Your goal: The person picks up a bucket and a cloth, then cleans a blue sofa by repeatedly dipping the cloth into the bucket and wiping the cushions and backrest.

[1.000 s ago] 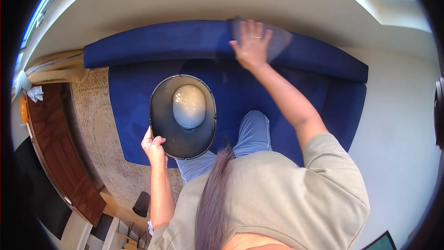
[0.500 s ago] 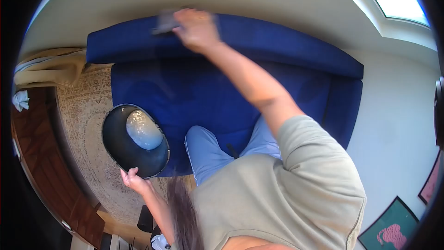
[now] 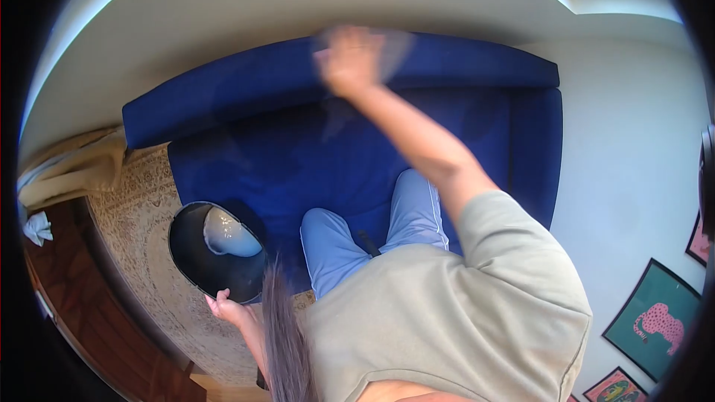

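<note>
My left hand point(image 3: 229, 307) grips the near rim of a black bucket point(image 3: 195, 264), thumb over the edge. The bucket tilts towards me and holds whitish, foamy water point(image 3: 229, 234). My right hand point(image 3: 351, 59) is at the top of the backrest of a blue sofa point(image 3: 246, 78), with a greyish cloth point(image 3: 396, 52) under its palm and fingers. Motion smears both the hand and the cloth. Darker, damp-looking patches mark the sofa's backrest and seat.
My knees are on or against the sofa seat point(image 3: 283, 156). A patterned rug point(image 3: 141, 231) lies at the left, beside a dark wooden surface point(image 3: 97, 298) with a crumpled white tissue point(image 3: 37, 228). A beige curtain point(image 3: 82, 164) hangs at the sofa's left end. Framed pictures point(image 3: 655, 320) are on the right wall.
My right hand has swept the cloth to the right along the top of the backrest. The bucket in my left hand sits slightly lower in view. The camera view has shifted and turned a little.
</note>
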Motion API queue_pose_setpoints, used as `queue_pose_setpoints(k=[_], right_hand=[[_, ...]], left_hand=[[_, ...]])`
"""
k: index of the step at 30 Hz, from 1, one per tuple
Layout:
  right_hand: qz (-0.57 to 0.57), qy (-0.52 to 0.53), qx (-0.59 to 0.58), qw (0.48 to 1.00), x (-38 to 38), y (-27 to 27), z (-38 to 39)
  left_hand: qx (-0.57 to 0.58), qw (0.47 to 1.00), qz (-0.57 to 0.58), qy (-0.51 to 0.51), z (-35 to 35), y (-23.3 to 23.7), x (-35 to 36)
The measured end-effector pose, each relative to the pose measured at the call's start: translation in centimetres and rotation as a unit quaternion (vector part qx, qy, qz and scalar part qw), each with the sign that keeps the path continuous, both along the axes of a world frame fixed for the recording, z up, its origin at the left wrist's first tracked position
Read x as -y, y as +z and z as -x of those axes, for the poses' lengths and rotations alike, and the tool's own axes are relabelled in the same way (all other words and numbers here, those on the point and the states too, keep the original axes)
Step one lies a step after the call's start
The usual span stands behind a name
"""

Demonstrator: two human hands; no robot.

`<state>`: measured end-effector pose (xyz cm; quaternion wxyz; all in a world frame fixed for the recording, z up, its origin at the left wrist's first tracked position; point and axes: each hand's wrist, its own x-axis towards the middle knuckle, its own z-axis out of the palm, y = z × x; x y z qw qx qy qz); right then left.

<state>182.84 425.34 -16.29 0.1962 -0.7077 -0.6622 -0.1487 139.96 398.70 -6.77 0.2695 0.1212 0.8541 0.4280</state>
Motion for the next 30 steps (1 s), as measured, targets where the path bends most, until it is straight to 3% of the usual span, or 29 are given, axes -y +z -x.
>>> queue_pose_setpoints(k=[1, 2, 4, 6, 8, 12, 18, 22, 25, 30], right_hand=[[-0.032, 0.075, 0.03, 0.996, -0.7, 1.0, 5.3], [0.142, 0.099, -0.135, 0.976, -2.2, 3.8, 9.3], [0.172, 0.163, -0.114, 0.965, -4.6, 2.7, 15.4], [0.155, 0.194, -0.121, 0.961, -5.7, 2.4, 16.3], [0.152, 0.263, -0.113, 0.946, -5.3, 1.4, 14.5], [0.179, 0.144, -0.055, 0.972, -1.4, 2.8, 0.2], [0.185, -0.055, 0.052, 0.98, 6.6, 1.5, -26.3], [0.217, -0.239, 0.08, 0.943, 10.7, -0.1, -41.6], [0.187, -0.325, 0.079, 0.924, 13.1, -0.8, -51.5], [0.194, -0.468, 0.025, 0.862, 16.1, -1.4, -65.6]], left_hand=[[0.02, 0.999, -0.026, 0.007, 0.1, -0.2, 0.1], [0.039, 0.998, -0.052, 0.014, 0.4, -0.5, 0.2], [0.04, 0.998, -0.055, 0.008, 0.5, -0.2, 0.2], [0.091, 0.992, -0.079, 0.024, 0.0, 0.1, 0.0], [0.065, 0.996, -0.054, 0.033, -0.7, 1.0, 0.1], [0.021, 0.999, -0.033, 0.019, -0.1, 0.0, 0.0], [-0.078, 0.989, 0.086, 0.096, 3.2, -1.8, 1.1], [-0.037, 0.986, 0.086, 0.138, 5.5, -2.8, 2.1], [-0.094, 0.974, 0.14, 0.15, 4.0, -1.8, 1.5], [-0.074, 0.981, 0.084, 0.156, 0.3, -1.0, 1.8]])
